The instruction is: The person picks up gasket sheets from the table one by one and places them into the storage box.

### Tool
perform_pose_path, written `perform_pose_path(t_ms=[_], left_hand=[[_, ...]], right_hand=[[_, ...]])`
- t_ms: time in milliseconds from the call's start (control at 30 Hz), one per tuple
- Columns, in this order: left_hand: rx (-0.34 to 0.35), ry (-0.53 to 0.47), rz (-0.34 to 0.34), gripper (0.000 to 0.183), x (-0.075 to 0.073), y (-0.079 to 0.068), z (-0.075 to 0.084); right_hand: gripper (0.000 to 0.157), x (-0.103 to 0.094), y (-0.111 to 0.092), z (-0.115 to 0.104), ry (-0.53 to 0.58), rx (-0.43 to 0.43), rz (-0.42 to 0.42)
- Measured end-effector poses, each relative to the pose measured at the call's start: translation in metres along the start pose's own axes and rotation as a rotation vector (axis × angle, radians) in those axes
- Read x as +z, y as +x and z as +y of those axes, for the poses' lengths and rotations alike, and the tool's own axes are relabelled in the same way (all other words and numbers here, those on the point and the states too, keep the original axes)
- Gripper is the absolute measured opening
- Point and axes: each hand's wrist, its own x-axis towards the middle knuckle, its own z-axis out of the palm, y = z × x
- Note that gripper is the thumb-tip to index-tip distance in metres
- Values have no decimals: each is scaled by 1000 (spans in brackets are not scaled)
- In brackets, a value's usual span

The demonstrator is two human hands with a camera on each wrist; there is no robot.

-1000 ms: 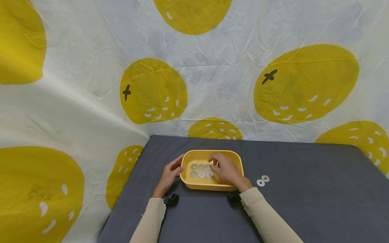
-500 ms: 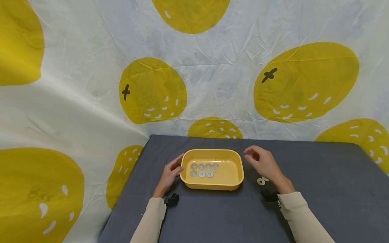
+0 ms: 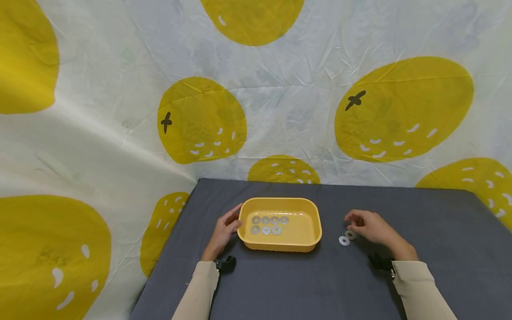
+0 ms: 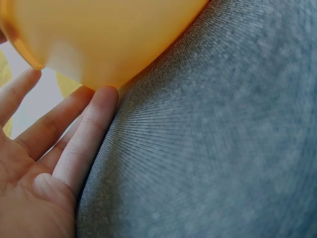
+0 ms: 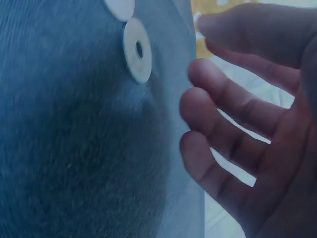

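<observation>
A yellow plastic tray (image 3: 280, 246) stands on the dark cloth. Flat metal washers (image 3: 266, 230) lie inside it in two rows toward its left side. My left hand (image 3: 221, 233) holds the tray's left end, thumb over the rim and fingertips against the outer wall (image 4: 109, 39). To the right of the tray, two more washers lie on the cloth, a nearer one (image 3: 344, 240) and a farther one (image 3: 350, 234). Over the farther washer hovers my right hand (image 3: 372, 229). The right wrist view shows its fingers (image 5: 198, 106) loosely bent, apart from the washer (image 5: 137, 49), with nothing between them.
Dark grey cloth (image 3: 432, 235) covers the table. Behind it and along the left hangs a white sheet (image 3: 288, 120) printed with large yellow fruit. A black wrist device (image 3: 226, 264) sits on my left wrist, another (image 3: 380, 262) on the right.
My right hand has left the tray, moving right and then down to the loose washers. One more washer now shows at the right end of the tray's far row. The left hand stays put.
</observation>
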Motion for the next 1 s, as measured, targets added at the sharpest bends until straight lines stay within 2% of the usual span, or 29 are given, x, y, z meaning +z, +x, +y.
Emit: perform_pose_path(t_ms=[367, 800, 1000], left_hand=[[-3, 14, -8, 59, -1, -1, 0], [10, 23, -2, 59, -1, 0, -1], [-1, 18, 22, 59, -3, 12, -29]], right_hand=[[24, 0, -5, 15, -35, -24, -105], [22, 2, -4, 16, -49, -58, -95], [21, 4, -6, 14, -3, -26, -107]])
